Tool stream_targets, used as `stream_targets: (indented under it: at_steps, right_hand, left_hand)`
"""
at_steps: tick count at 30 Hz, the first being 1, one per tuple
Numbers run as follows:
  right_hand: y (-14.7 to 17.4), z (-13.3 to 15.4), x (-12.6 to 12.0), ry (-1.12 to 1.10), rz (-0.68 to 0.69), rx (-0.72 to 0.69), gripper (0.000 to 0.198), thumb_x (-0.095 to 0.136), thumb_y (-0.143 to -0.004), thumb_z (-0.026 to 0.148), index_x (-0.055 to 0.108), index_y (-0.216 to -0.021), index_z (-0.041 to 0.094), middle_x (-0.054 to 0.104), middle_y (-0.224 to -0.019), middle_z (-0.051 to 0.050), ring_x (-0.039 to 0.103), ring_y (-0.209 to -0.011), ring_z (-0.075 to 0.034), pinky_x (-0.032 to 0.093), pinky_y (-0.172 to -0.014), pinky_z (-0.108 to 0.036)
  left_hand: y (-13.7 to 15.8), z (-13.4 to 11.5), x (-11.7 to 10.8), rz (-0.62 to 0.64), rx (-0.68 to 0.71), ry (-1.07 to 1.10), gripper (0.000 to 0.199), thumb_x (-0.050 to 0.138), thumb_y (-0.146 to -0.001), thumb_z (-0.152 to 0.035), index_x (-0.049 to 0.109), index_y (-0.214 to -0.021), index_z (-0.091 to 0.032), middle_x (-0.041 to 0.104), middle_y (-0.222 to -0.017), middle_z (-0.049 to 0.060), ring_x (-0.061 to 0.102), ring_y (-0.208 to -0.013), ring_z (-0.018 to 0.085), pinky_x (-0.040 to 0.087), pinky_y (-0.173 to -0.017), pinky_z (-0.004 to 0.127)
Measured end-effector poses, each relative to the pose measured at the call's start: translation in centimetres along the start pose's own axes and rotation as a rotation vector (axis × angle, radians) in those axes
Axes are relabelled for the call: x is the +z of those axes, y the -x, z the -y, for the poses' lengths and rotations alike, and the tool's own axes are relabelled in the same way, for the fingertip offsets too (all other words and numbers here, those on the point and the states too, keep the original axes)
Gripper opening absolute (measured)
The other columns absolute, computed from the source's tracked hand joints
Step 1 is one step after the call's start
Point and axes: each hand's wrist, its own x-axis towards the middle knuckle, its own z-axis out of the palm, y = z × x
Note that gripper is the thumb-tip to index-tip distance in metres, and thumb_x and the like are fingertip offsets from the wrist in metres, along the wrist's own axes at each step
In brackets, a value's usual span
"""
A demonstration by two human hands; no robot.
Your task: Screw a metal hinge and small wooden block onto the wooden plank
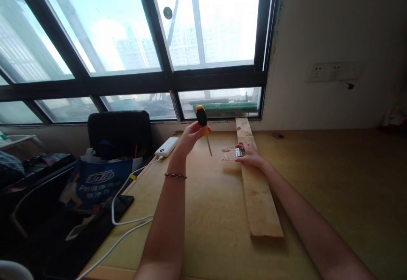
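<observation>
My left hand [190,136] is closed around a screwdriver [201,116] with a yellow and black handle. Its metal shaft slants down and ends above the table, left of the plank. My right hand [252,155] pinches a small shiny metal piece [239,152] at the plank's left edge; its exact kind is too small to tell. Under that hand a long wooden plank [260,206] lies lengthwise on the table. A small brown flat piece [229,153] sticks out leftward beside the metal piece, and its right end is hidden.
The yellowish table [210,229] reaches to the window wall. A white power bank [166,147] with a white cable [113,206] lies at its left edge. Further left are a black chair [119,123] and a blue bag [92,187]. Wall sockets [326,72] are at right.
</observation>
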Motion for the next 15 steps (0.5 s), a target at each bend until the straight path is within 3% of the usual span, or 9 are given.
stream_targets:
  at_steps: [3,8,9,13,15]
  right_hand:
    - [0.0,-0.1,0.1,-0.012,-0.002,-0.005,0.066,0.074,-0.053,0.041,0.05,-0.111,0.023,0.054,-0.118,-0.006,0.045,-0.106,-0.026,0.036,-0.087,-0.038]
    - [-0.1,0.0,0.1,-0.013,-0.005,0.002,0.068,0.075,-0.053,0.04,0.048,-0.113,0.023,0.058,-0.113,-0.005,0.046,-0.103,-0.026,0.037,-0.086,-0.038]
    - [-0.1,0.0,0.1,-0.011,-0.006,0.005,0.069,0.075,-0.052,0.04,0.048,-0.113,0.022,0.058,-0.113,-0.005,0.046,-0.103,-0.026,0.037,-0.085,-0.038]
    - [-0.1,0.0,0.1,-0.004,-0.006,0.005,0.072,0.076,-0.051,0.04,0.047,-0.114,0.021,0.058,-0.114,-0.005,0.045,-0.103,-0.027,0.036,-0.086,-0.037]
    - [-0.1,0.0,0.1,-0.005,-0.003,-0.007,0.07,0.075,-0.052,0.04,0.047,-0.113,0.021,0.058,-0.114,-0.005,0.044,-0.104,-0.027,0.036,-0.087,-0.038]
  left_hand:
    - [-1.8,-0.6,2.5,-0.294,0.089,0.333,0.018,0.065,-0.068,-0.024,0.057,-0.082,-0.017,0.062,-0.075,0.005,0.06,-0.074,0.014,0.046,-0.07,0.028]
    - [-3.8,0.3,6.3,-0.709,-0.018,0.585,0.013,0.059,-0.07,-0.015,0.047,-0.071,-0.017,0.047,-0.052,-0.006,0.048,-0.047,0.005,0.041,-0.052,0.02]
    - [-3.9,0.7,6.9,-0.734,-0.045,0.607,0.016,0.061,-0.068,-0.015,0.046,-0.069,-0.017,0.044,-0.049,-0.007,0.045,-0.043,0.004,0.037,-0.048,0.018]
    - [-3.8,1.9,8.5,-0.602,-0.206,0.689,0.029,0.07,-0.061,-0.021,0.041,-0.061,-0.017,0.038,-0.044,-0.009,0.039,-0.038,0.003,0.031,-0.043,0.018]
    - [-3.8,2.5,8.7,-0.613,-0.236,0.671,0.032,0.072,-0.057,-0.023,0.04,-0.06,-0.017,0.037,-0.042,-0.01,0.039,-0.037,0.003,0.03,-0.041,0.019]
